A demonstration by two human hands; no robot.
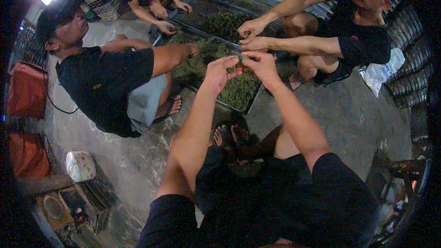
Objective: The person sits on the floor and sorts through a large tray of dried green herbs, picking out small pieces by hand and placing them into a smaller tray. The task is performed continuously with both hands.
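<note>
At the lower middle, two feet in dark sandals (229, 135) were seen on the grey floor (156, 165). Beyond them, both forearms were stretched forward, and the two hands were brought together above the near tray (232, 107). A small dark piece (239, 63) was seemingly pinched at the place where the fingertips met. The left hand (219, 73) was partly curled, with its thumb and fingers drawn in toward this piece; the right hand (260, 67) was closed in a narrow pinch on the piece's other side. By the fingers the piece was mostly covered, so its long axis could not be told.

Under the hands, and to their left, green clumpy material (241, 91) was spread in the near tray. The long side of this tray was directed from the far left to the near right; the left hand was placed more over the material, the right hand nearer to the tray's right edge.

Farther away, green material was touched by the left co-worker's hand (191, 49). In the far tray (188, 19), dark lumps (229, 21) were gathered, near the right co-worker's hands (252, 28).
</note>
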